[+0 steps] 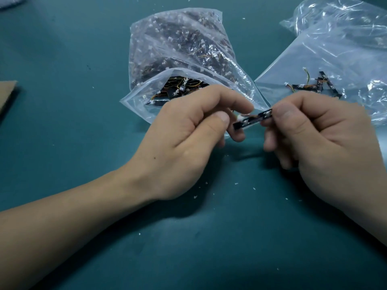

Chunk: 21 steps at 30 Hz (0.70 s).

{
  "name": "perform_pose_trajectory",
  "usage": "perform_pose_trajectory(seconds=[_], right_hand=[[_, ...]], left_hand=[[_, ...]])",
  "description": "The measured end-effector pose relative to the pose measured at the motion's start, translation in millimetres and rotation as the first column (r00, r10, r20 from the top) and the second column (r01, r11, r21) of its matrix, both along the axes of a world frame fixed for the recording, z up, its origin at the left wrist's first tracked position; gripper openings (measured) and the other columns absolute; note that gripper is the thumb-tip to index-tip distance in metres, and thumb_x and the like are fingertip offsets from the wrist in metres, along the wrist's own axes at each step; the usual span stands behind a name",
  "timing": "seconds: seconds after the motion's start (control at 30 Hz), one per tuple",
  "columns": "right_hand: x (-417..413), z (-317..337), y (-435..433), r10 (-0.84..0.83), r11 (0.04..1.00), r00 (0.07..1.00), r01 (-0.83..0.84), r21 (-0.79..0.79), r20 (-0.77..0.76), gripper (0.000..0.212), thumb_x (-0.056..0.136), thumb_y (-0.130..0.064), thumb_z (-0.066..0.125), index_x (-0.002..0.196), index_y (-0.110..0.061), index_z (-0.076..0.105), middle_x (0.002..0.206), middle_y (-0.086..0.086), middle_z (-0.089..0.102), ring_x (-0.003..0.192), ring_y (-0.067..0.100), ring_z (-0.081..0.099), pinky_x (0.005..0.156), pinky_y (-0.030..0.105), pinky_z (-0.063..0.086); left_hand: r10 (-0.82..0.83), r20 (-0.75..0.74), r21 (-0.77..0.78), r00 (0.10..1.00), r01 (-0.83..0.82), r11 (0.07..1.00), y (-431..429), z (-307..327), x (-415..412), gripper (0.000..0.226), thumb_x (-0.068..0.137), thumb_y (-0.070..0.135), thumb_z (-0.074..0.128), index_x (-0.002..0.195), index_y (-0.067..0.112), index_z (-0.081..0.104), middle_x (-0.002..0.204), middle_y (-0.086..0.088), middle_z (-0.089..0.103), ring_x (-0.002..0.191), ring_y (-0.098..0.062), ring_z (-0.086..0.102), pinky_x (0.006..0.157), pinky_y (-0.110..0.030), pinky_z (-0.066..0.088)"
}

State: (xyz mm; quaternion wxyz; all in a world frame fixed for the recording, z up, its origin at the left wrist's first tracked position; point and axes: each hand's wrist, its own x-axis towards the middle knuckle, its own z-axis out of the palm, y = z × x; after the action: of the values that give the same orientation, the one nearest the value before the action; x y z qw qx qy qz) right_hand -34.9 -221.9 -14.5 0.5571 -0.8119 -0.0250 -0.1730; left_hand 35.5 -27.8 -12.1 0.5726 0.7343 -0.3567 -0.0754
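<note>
Far to the left of the grip, a scrap of cardboard (6, 97) lies on the teal mat (62, 49) with no print on it that can be read. The left hand (188, 143) has its fingers curled in, thumb and forefinger closing on the left end of the black strip board (252, 119) at its white connector (239, 117). Just behind that hand, the full bag (178, 49) gapes open toward the grip, packed with more boards and thin orange and yellow leads. The board is held clear of the mat, tilted up to the right and spanning the gap between the two hands. The right hand (320, 143) pinches its other end tightly between thumb and forefinger, the remaining fingers tucked under. Behind and to the right of the grip, the second bag (335, 59) holds only a few loose boards (314, 85). The likely risks: if the hands pull apart too hard or twist, the connector could tear from its solder pads or the fine leads could snap. A slipping pinch could drop the board among the white flecks (195, 197) below the grip. A loose elbow could also drag the open bag and spill it. Neither the bags nor the board shows any brand, label or lettering that can be made out.
</note>
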Motion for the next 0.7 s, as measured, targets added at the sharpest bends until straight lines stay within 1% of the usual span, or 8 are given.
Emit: perform_pose_trajectory(seconds=[0.1,0.2,0.23,0.37,0.43,0.53,0.6,0.7], right_hand=[[1.1,0.0,-1.4,-0.011,1.0,1.0,0.011,0.028,0.01,0.025,0.106,-0.032,0.053,0.086,-0.024,0.066,0.068,0.001,0.069,0.039,0.015,0.049,0.041,0.02,0.038],[0.2,-0.3,0.5,0.012,1.0,1.0,-0.012,-0.005,0.008,0.023,0.102,-0.035,0.055,0.084,-0.027,0.066,0.068,-0.001,0.069,0.04,0.016,0.051,0.042,0.02,0.039],[0.1,-0.3,0.9,0.018,1.0,1.0,-0.018,-0.016,0.002,0.023,0.101,-0.036,0.055,0.082,-0.027,0.066,0.068,-0.001,0.069,0.041,0.016,0.052,0.043,0.02,0.04],[-1.2,0.5,0.4,0.071,0.995,0.995,-0.075,-0.059,-0.068,0.024,0.098,-0.039,0.055,0.085,-0.023,0.068,0.069,-0.003,0.07,0.045,0.016,0.055,0.046,0.026,0.044],[-2.3,1.0,1.1,0.095,0.986,0.992,-0.105,-0.13,-0.083,0.024,0.098,-0.04,0.056,0.086,-0.023,0.069,0.069,-0.005,0.07,0.048,0.016,0.055,0.048,0.029,0.045],[-3.4,1.5,3.4,0.115,0.97,0.99,-0.13,-0.207,-0.083,0.024,0.098,-0.04,0.055,0.086,-0.024,0.069,0.07,-0.009,0.069,0.052,0.013,0.057,0.05,0.02,0.044],[-3.2,1.6,3.6,0.11,0.961,0.991,-0.126,-0.247,-0.077,0.024,0.099,-0.04,0.054,0.085,-0.024,0.067,0.07,-0.01,0.07,0.053,0.014,0.058,0.051,0.018,0.043],[-3.5,1.7,1.5,0.137,0.937,0.987,-0.158,-0.313,-0.087,0.021,0.101,-0.031,0.06,0.082,-0.025,0.066,0.07,-0.012,0.07,0.055,0.009,0.059,0.054,0.011,0.039]], left_hand=[[-0.015,-0.063,-0.019,0.998,0.014,1.0,-1.1,1.4,1.1,0.033,0.095,0.001,0.045,0.112,0.017,0.069,0.084,0.0,0.073,0.072,-0.015,0.062,0.067,-0.022,0.047],[0.001,-0.032,-0.005,0.999,-0.001,1.0,-2.7,0.7,-1.8,0.022,0.094,0.006,0.057,0.106,0.02,0.068,0.087,-0.002,0.073,0.075,-0.028,0.067,0.065,-0.042,0.054],[0.018,0.0,0.014,1.0,-0.018,1.0,-3.2,0.7,-2.4,0.018,0.093,0.008,0.061,0.103,0.021,0.068,0.086,-0.002,0.072,0.075,-0.03,0.068,0.065,-0.044,0.054],[0.036,0.049,0.051,0.998,-0.038,0.998,-3.5,3.2,-2.3,0.007,0.096,0.013,0.065,0.098,0.013,0.071,0.073,-0.005,0.067,0.064,-0.024,0.06,0.058,-0.034,0.049],[0.037,0.043,0.065,0.998,-0.04,0.997,-3.1,4.1,-2.1,0.009,0.096,0.016,0.065,0.093,0.01,0.071,0.07,-0.005,0.066,0.061,-0.024,0.058,0.056,-0.034,0.048],[0.055,0.025,0.078,0.998,-0.056,0.995,-3.3,3.7,-2.0,0.014,0.095,0.019,0.064,0.088,0.008,0.069,0.069,-0.007,0.065,0.061,-0.027,0.058,0.055,-0.037,0.047],[0.068,0.013,0.083,0.998,-0.068,0.994,-4.0,3.3,-2.9,0.017,0.095,0.021,0.064,0.085,0.007,0.067,0.068,-0.01,0.064,0.061,-0.027,0.057,0.054,-0.037,0.046],[0.047,-0.015,0.145,0.999,-0.044,0.988,-3.4,3.9,-2.3,0.024,0.093,0.024,0.062,0.077,0.007,0.062,0.065,-0.011,0.062,0.057,-0.02,0.052,0.054,-0.029,0.04]])
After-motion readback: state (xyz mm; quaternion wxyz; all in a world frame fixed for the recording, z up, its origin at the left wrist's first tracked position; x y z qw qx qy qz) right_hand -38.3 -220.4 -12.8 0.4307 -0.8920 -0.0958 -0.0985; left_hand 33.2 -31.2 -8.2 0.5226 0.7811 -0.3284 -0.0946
